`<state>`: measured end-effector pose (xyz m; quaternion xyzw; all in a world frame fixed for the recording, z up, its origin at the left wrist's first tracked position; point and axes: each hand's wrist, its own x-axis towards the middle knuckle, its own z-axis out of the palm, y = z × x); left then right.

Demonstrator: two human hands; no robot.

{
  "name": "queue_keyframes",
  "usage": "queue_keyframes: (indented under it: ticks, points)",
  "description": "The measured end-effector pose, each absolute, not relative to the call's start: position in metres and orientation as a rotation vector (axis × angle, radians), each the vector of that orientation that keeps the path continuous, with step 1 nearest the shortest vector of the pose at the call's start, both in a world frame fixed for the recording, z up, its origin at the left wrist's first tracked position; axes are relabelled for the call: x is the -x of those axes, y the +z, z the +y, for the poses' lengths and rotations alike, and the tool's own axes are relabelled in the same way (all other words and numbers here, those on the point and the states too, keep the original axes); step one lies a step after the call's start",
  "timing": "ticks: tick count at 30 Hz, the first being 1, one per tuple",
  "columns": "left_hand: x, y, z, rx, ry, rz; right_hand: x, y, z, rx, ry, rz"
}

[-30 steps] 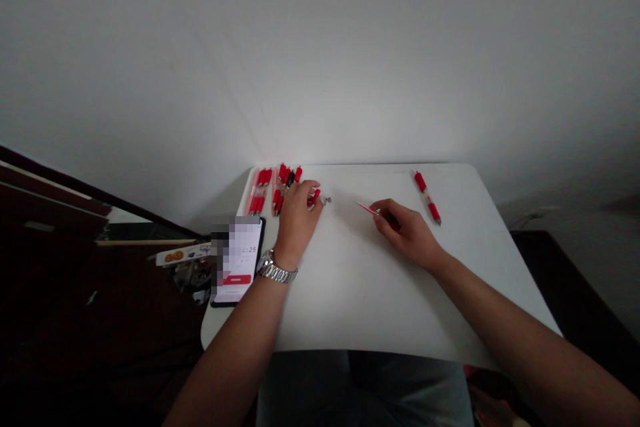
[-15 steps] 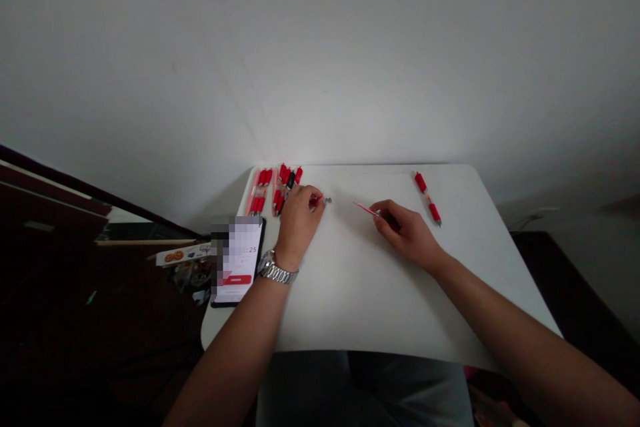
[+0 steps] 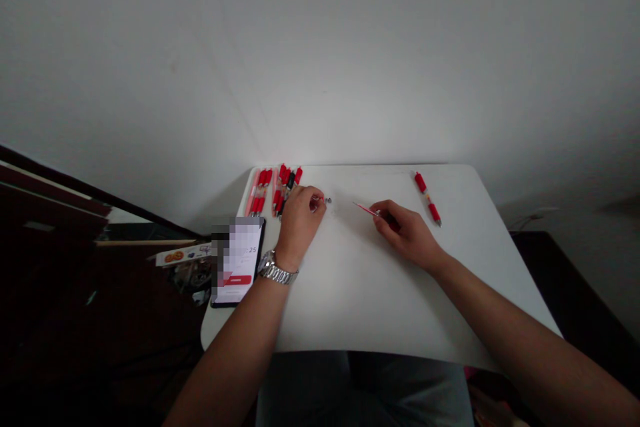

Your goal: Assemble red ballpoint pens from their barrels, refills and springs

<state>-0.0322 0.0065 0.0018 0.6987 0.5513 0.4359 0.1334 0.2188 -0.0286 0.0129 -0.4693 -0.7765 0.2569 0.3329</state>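
My left hand (image 3: 303,213), with a metal-band watch on the wrist, is closed in a pinch beside the group of pens. A bit of red shows between its fingers, but what it holds is mostly hidden. Just past the fingertips is a small silver piece (image 3: 328,200); whether it touches them I cannot tell. My right hand (image 3: 400,230) pinches a thin red pen refill (image 3: 366,208), its narrow tip pointing left toward my left hand. To the right of that hand a red pen (image 3: 428,199) with a clear middle lies on the white table (image 3: 350,293).
Several red pens (image 3: 263,190) and a black one (image 3: 291,179) lie at the table's back left corner. A phone (image 3: 239,263) with a lit screen rests along the left edge. The wall (image 3: 340,67) rises directly behind the table.
Almost nothing differs. My left fingers have shifted very slightly; the refill in my right hand stays in the same place.
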Motion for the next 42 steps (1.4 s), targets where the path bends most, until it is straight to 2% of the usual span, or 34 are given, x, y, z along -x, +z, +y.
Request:
queue_keyframes:
  ticks: [21,31,36,42]
  points:
    - [0.033,0.007,0.004,-2.109,1.207,1.717,-0.220,0.012,-0.028,1.221,0.699,-2.028]
    - [0.030,0.013,0.001,-2.083,1.354,1.700,-0.219,0.013,-0.029,1.224,0.694,-2.018]
    - [0.027,0.016,0.000,-2.033,1.407,1.594,-0.220,0.011,-0.028,1.236,0.680,-2.015]
    - [0.021,0.017,-0.002,-1.867,1.376,1.203,-0.220,0.011,-0.028,1.225,0.673,-2.009]
